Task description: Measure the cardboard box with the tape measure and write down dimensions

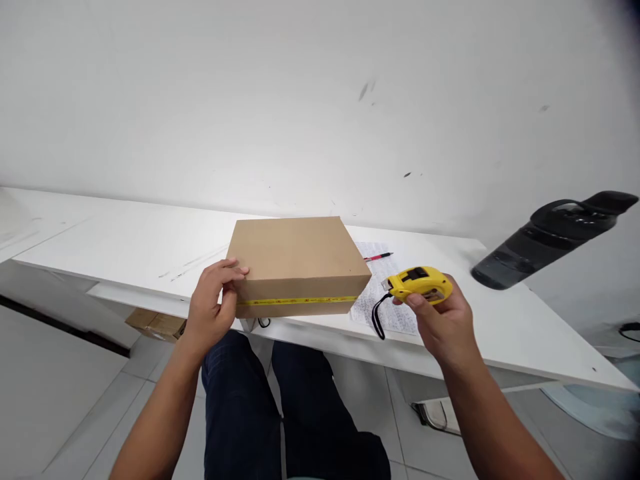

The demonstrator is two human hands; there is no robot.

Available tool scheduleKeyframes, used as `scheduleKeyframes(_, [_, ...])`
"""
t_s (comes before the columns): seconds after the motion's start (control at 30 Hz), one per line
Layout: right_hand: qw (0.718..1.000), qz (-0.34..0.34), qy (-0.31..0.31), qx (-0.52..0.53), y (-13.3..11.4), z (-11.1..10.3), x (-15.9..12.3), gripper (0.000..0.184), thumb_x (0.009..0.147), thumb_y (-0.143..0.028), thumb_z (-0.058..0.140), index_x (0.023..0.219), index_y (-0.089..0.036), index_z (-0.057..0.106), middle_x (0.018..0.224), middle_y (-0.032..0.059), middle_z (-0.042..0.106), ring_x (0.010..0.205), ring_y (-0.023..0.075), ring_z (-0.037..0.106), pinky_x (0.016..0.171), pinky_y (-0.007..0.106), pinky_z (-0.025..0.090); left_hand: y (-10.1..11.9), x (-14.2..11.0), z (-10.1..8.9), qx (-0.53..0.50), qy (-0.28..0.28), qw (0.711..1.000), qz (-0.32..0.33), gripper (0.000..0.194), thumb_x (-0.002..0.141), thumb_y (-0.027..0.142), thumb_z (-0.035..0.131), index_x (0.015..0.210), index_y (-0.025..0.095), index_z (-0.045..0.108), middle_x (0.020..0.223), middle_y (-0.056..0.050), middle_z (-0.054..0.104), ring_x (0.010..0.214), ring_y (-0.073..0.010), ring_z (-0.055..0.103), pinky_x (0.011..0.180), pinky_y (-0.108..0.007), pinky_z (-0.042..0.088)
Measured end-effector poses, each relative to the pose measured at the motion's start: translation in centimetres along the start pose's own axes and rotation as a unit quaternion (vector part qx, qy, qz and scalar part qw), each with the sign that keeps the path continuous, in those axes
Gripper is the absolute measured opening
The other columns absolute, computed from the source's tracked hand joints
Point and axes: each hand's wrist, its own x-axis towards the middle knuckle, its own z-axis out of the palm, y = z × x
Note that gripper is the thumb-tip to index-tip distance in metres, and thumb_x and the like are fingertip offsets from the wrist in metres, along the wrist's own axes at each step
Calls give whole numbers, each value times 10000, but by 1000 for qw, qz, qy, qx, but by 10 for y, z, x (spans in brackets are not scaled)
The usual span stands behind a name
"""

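A brown cardboard box [300, 248] sits at the front of the white table, with a yellow printed strip [295, 301] running along its front side. My left hand [216, 297] grips the box's left front corner, fingers on the top edge and thumb lower down. In my right hand [447, 320] is a yellow tape measure [423, 283], held to the right of the box and apart from it. The metal hook shows at the tape measure's mouth, and a black wrist strap [379, 317] dangles from it.
Beneath the tape measure lies a sheet of printed or written paper [370, 312], with a red and black pen [379, 256] on it. A dark water bottle [535, 243] stands at the table's right. Under the white table [140, 230] is another cardboard box [156, 324] on the floor.
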Motion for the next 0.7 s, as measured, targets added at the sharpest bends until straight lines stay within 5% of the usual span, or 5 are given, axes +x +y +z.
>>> scheduleKeyframes(0.2, [985, -10, -170, -43, -44, 36, -22, 436, 715, -432, 905, 1053, -281, 676, 882, 34, 722, 748, 211, 697, 615, 313, 602, 61, -3, 14, 66, 3, 992, 111, 340, 950, 269, 628, 1282, 284, 556, 1191, -66, 755, 1266, -251, 645, 1182, -563, 415])
scheduleKeyframes(0.3, [955, -1, -294, -37, -58, 56, -33, 462, 709, -447, 906, 1065, -291, 655, 849, 15, 707, 696, 189, 672, 584, 288, 587, 101, -12, 19, 44, 6, 976, 213, 242, 947, 344, 673, 1179, 288, 632, 1041, -26, 795, 1086, -194, 730, 1154, -461, 467])
scheduleKeyframes(0.4, [938, 4, -346, -13, -62, 66, -39, 468, 719, -450, 900, 1077, -298, 641, 838, -1, 700, 682, 173, 660, 588, 272, 582, 113, -18, 16, 72, 51, 966, 244, 127, 949, 236, 655, 1051, 296, 701, 970, -2, 804, 984, -160, 739, 1021, -374, 550])
scheduleKeyframes(0.57, [970, -29, -238, -38, -48, 55, -23, 478, 689, -382, 933, 1093, -310, 690, 956, 27, 718, 810, 204, 700, 672, 301, 615, 67, -17, -6, 160, 99, 957, 221, 266, 884, 122, 697, 1073, 309, 688, 977, 22, 791, 884, -170, 724, 880, -382, 579])
scheduleKeyframes(0.7, [998, -52, -39, -22, -22, 30, 18, 574, 659, -398, 938, 1168, -316, 684, 1104, 39, 690, 993, 234, 695, 824, 365, 624, -7, -16, -20, 141, 213, 966, 27, 440, 941, 185, 641, 1359, 291, 556, 1086, -38, 752, 992, -219, 724, 845, -434, 579])
